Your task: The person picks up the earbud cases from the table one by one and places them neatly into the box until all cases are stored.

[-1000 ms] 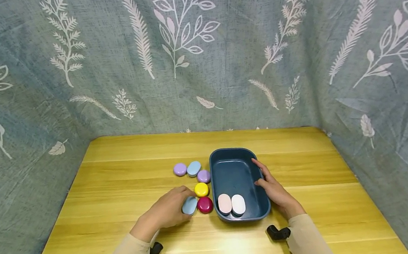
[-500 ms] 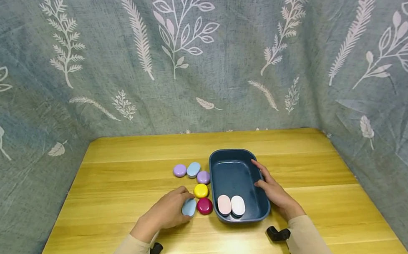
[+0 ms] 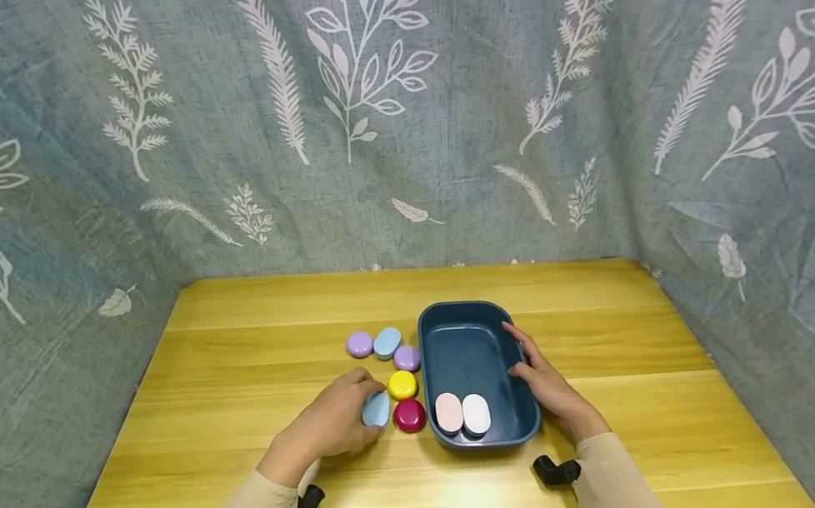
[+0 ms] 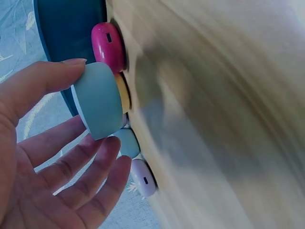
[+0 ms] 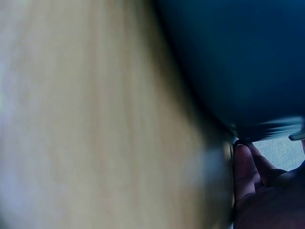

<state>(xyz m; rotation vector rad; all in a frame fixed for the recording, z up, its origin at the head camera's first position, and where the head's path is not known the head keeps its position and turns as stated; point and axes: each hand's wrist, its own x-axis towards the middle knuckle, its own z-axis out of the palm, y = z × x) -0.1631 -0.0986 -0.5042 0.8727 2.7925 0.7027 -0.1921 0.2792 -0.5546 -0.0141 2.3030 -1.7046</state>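
My left hand [image 3: 336, 424] pinches a pale blue, smooth oval case [image 3: 376, 409] between the thumb on one side and the fingers on the other. In the left wrist view the same case [image 4: 99, 101] sits tilted on its edge, thumb pressing its upper rim, the other fingers [image 4: 71, 176] loosely spread beneath it. The case is at the near left of the cluster, at about nine o'clock from a glossy magenta round case [image 3: 410, 415], which lies just beside it on the yellow wooden table [image 3: 224, 367].

At twelve o'clock from the magenta case lies a yellow round case [image 3: 402, 384], touching or nearly touching it. Further out, at twelve o'clock again, sits a lilac round case [image 3: 407, 358], then a second pale blue oval case [image 3: 387, 342] and another lilac round case [image 3: 360, 344] in a short row towards ten o'clock.

At three o'clock from the coloured cases stands a dark blue rectangular plastic tub [image 3: 504, 436] with rounded corners. Inside it, at its six o'clock end, a pale pink oval case [image 3: 449, 413] and a white oval case [image 3: 475, 414] lie side by side, touching. My right hand [image 3: 549, 384] rests against the tub's right wall, fingers fairly straight along the rim with the thumb over the edge; the right wrist view is too blurred to show more than the tub's dark wall [image 5: 238, 62] and fingertips [image 5: 244, 171] beside it.

A grey-green leaf-printed cloth [image 3: 390, 105] hangs around the table on three sides.
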